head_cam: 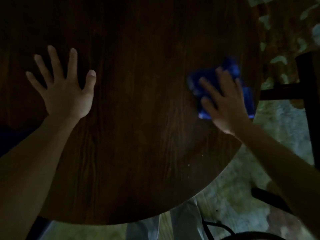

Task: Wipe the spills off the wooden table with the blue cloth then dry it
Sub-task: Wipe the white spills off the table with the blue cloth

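A round dark wooden table (138, 118) fills most of the view in dim light. My right hand (225, 104) lies flat on a crumpled blue cloth (232, 70) near the table's right edge, fingers spread over it; the cloth is blurred. My left hand (64, 87) rests palm down on the left part of the tabletop, fingers apart, holding nothing. A faint pale sheen shows on the wood just below the cloth. A few tiny light specks (188, 165) sit near the front right rim.
A dark chair frame (306, 94) stands just past the table's right edge. Green leaves (277, 59) lie on the ground at the upper right. Mottled ground and a dark curved bar (225, 229) show below the table's front rim.
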Available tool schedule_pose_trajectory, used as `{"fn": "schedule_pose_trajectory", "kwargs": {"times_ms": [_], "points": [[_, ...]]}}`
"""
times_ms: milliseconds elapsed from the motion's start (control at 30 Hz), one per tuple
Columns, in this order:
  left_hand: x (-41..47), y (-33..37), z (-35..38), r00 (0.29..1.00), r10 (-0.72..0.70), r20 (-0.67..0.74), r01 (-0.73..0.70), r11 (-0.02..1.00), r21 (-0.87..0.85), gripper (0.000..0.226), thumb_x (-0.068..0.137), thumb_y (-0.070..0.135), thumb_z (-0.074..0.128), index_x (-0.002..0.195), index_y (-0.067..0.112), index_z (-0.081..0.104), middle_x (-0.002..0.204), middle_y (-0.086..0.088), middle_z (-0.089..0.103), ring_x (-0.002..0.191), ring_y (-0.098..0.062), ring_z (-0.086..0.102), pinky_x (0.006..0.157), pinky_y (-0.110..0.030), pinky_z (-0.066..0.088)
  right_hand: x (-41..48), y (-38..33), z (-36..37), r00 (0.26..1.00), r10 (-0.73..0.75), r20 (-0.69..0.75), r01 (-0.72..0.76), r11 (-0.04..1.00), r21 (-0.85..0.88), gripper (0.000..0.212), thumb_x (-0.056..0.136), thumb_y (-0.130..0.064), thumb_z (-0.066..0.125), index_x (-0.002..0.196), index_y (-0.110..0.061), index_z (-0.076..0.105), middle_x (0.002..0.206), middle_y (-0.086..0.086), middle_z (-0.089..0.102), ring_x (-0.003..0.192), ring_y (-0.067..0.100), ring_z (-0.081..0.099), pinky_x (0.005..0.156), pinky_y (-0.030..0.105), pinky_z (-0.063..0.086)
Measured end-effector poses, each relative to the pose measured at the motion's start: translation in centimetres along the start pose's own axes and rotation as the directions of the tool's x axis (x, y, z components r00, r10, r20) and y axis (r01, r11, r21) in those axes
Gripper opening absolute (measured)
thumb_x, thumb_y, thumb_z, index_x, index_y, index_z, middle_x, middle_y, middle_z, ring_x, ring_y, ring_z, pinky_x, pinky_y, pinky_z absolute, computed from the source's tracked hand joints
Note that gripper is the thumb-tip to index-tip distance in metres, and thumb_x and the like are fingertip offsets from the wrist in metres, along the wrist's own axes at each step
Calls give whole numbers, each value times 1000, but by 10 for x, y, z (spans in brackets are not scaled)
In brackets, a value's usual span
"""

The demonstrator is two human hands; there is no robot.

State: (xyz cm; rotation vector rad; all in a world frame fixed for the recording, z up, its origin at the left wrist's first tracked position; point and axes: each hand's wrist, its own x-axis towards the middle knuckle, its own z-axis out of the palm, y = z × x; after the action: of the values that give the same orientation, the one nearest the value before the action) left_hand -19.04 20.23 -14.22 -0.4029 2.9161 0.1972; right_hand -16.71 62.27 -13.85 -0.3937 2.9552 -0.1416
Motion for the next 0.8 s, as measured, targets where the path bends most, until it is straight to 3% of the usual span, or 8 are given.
{"fn": "schedule_pose_trajectory", "kwargs": {"times_ms": [100, 167, 267, 333, 433, 567, 667, 800], "points": [[0, -5, 2, 1000, 9, -8, -9, 1000, -13, 77, 96, 78, 12, 162, 40, 0, 173, -8, -7, 157, -40, -9, 119, -71, -4, -15, -60, 7, 930, 365, -40, -363, 931, 41, 58, 105, -55, 22, 160, -38, 15, 171, 11, 5, 157, 32, 3, 123, 62, 12], [1, -8, 5, 1000, 6, -12, -7, 1000, -17, 77, 96, 79, 13, 161, 41, -1, 173, -8, -7, 157, -40, -8, 118, -73, -1, -68, -119, 17, 996, 36, 86, -39, 999, 33, 63, 103, -54, 33, 161, -38, 15, 170, 12, 1, 157, 34, -2, 122, 64, 11], [5, -6, 10, 1000, 5, -2, -5, 1000, -27, 77, 93, 82, 12, 159, 45, -4, 173, -5, -8, 157, -40, -7, 116, -76, 4, -135, -131, 25, 759, -604, 243, 604, 793, 82, 69, 100, -61, 41, 161, -41, 16, 170, 10, -1, 157, 31, -5, 124, 59, 0], [10, -10, 15, 1000, 5, 2, -5, 999, -41, 77, 92, 84, 12, 157, 49, -8, 173, -3, -8, 157, -42, -5, 114, -79, 9, -119, -78, 25, 718, -661, 219, 668, 742, 48, 65, 99, -58, 41, 159, -41, 21, 169, 9, 2, 156, 31, -1, 124, 59, -4], [12, -13, 20, 1000, -4, 1, 4, 998, -67, 77, 90, 86, 13, 156, 52, -9, 173, -2, -8, 156, -44, -2, 113, -79, 13, -65, -13, 16, 985, -171, 6, 171, 985, -4, 58, 103, -53, 33, 158, -38, 24, 168, 14, 14, 156, 35, 14, 121, 65, 13], [9, -11, 16, 999, -28, 30, 31, 997, -77, 77, 89, 87, 11, 155, 53, -12, 173, -1, -10, 156, -46, 0, 113, -79, 11, -45, -58, 16, 930, 363, -56, -361, 932, 40, 59, 105, -53, 27, 161, -37, 18, 170, 12, 7, 157, 32, 4, 125, 58, 7], [6, -14, 13, 1000, -2, -17, 1, 997, -80, 77, 93, 82, 14, 158, 48, -6, 173, -6, -10, 156, -47, -2, 114, -79, 9, -118, -101, 25, 950, -257, 176, 255, 966, 37, 71, 97, -59, 38, 161, -38, 15, 170, 12, 2, 157, 35, -2, 124, 59, -2], [7, -12, 12, 999, 34, -43, -37, 997, -71, 77, 96, 77, 16, 161, 38, 4, 173, -12, -5, 156, -46, 0, 116, -77, 9, -119, -42, 22, 553, -791, 261, 806, 588, 73, 75, 93, -61, 46, 160, -41, 19, 170, 10, 3, 157, 32, -4, 124, 56, -8]]}}
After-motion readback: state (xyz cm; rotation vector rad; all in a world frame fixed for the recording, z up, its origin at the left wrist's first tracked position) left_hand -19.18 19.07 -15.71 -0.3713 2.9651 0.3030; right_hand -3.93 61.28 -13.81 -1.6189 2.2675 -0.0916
